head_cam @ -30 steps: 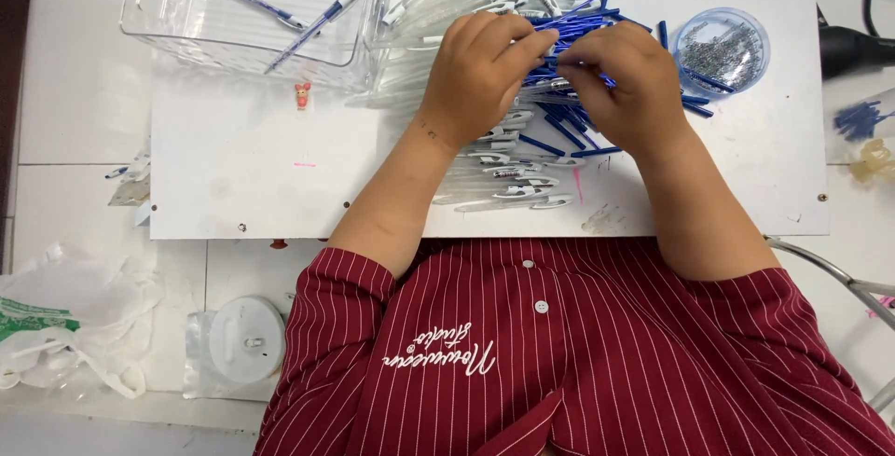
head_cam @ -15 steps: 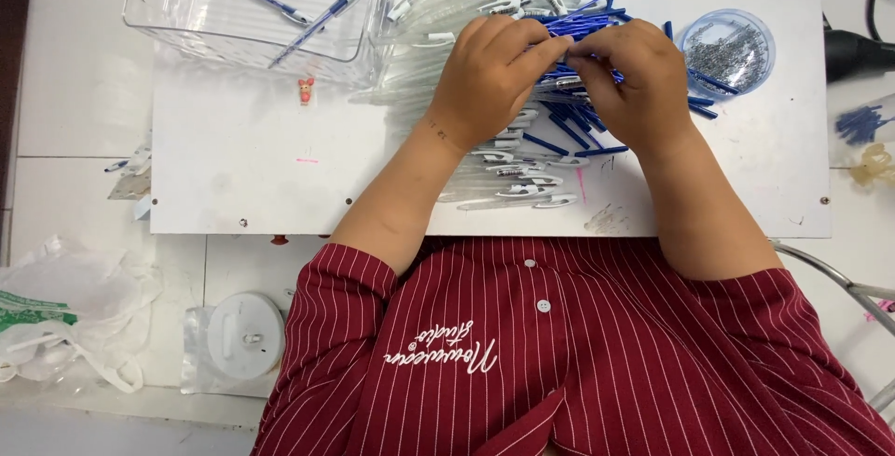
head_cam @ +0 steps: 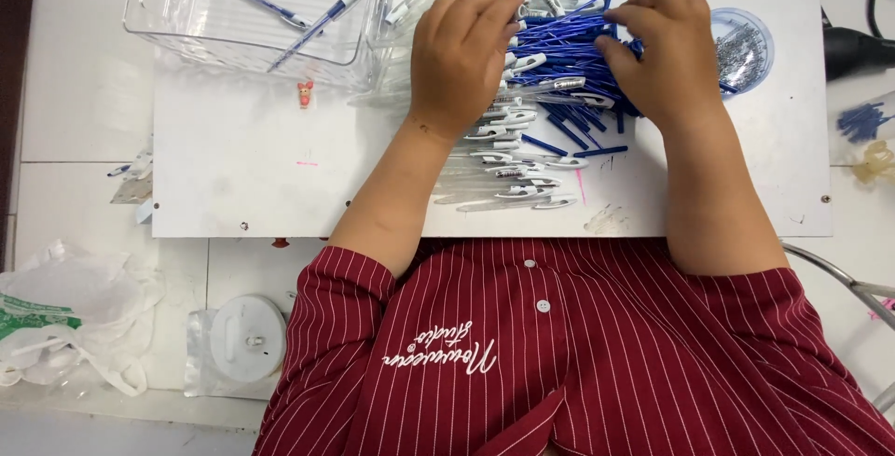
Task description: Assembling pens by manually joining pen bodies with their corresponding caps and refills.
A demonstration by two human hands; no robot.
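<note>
A pile of clear pen barrels [head_cam: 508,172] with white clips lies on the white board [head_cam: 252,167], with a heap of blue refills [head_cam: 559,50] on top at the far side. My left hand [head_cam: 461,60] rests curled over the barrels, fingertips closed on a clear barrel at the edge of the blue heap. My right hand [head_cam: 667,55] is on the right side of the heap, thumb and fingers pinching blue refills. What lies under both palms is hidden.
A clear plastic bin [head_cam: 252,8] at the far left holds two assembled blue pens. A small round tub of metal springs [head_cam: 746,46] sits beside my right hand. White plastic bags [head_cam: 65,316] and a round white lid [head_cam: 247,337] lie near left.
Both hands stay on the pile; their fingertips have shifted slightly among the blue refills. The view has tilted, so everything sits a little higher in the frame.
</note>
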